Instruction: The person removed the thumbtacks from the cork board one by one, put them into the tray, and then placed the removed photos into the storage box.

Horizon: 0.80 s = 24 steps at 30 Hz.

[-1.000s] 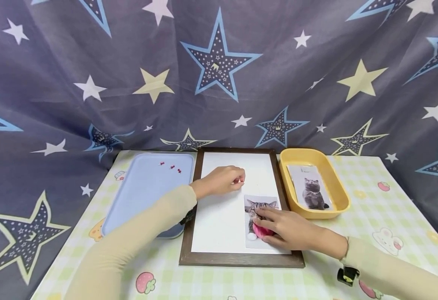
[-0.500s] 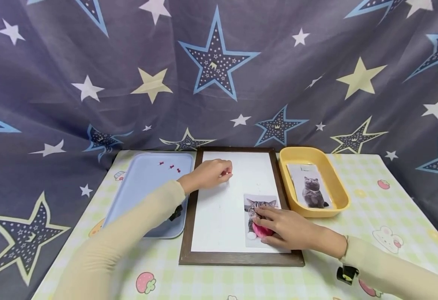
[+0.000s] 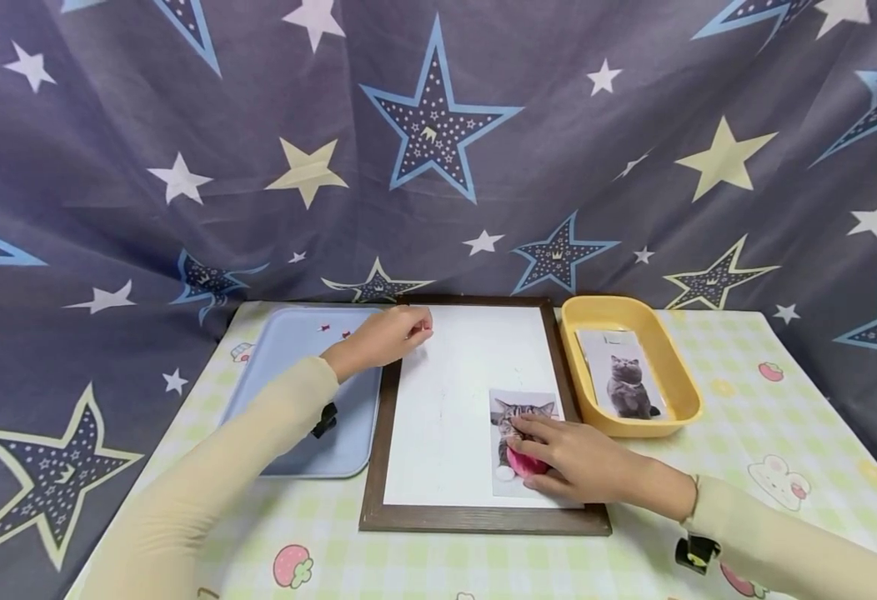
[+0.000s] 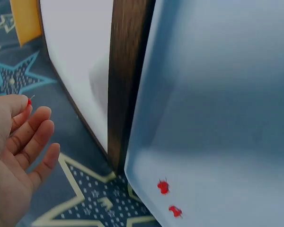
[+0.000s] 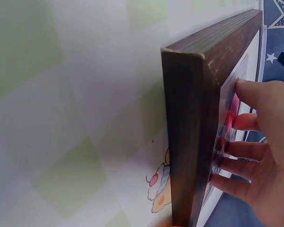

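My left hand (image 3: 389, 333) hovers over the upper left of the white board (image 3: 438, 433), near the pale blue tray (image 3: 288, 425). Its thumb and index finger pinch a small red push pin (image 4: 30, 101), its metal tip showing in the left wrist view, the other fingers spread loosely. Two more red push pins (image 4: 163, 186) lie in the tray. My right hand (image 3: 577, 458) presses outstretched fingertips on a tabby cat photo (image 3: 504, 410) at the board's lower right. That hand covers part of the photo.
A dark brown wooden frame (image 3: 483, 520) borders the board. Right of it stands a yellow basin (image 3: 674, 367) holding a grey cat photo (image 3: 626, 387). A checked tablecloth (image 3: 739, 408) covers the table, and a star-patterned curtain (image 3: 528, 75) hangs behind.
My left hand has moved left and away from me, from the middle of the board to its upper left edge, still pinching the push pin. The right hand and photo have stayed put.
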Tool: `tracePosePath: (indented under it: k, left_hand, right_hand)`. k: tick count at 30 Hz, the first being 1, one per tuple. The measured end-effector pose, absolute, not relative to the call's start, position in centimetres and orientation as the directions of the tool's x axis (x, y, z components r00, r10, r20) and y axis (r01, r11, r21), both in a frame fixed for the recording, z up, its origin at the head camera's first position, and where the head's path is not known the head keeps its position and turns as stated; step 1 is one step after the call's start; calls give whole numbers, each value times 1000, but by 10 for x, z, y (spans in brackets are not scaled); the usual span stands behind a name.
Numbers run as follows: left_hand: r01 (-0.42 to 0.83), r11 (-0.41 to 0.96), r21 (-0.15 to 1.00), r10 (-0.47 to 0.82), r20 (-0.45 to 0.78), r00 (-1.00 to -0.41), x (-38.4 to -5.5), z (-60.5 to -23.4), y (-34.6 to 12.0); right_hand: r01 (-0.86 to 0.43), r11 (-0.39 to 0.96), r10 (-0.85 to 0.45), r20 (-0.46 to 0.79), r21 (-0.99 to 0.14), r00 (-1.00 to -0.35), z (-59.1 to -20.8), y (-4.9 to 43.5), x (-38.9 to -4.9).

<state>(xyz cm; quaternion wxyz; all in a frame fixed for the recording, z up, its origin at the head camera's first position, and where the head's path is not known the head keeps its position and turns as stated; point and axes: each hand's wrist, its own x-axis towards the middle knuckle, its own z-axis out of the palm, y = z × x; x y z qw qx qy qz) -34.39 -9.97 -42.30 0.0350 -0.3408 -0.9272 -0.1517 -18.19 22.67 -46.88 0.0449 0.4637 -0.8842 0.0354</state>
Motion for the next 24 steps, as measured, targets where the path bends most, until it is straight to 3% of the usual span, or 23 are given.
tracePosePath:
  k: [14,24]
  left_hand:
    - [519,771,368,494,168,-853,-356,-415,-143]
    - [465,795,390,439,160,-884,-370,-423,-179]
  right_hand:
    - [-827,563,-823,85,-19,-562,-468,226,-183]
    - [-830,558,-826,92,-10,-557,-468,227,-184]
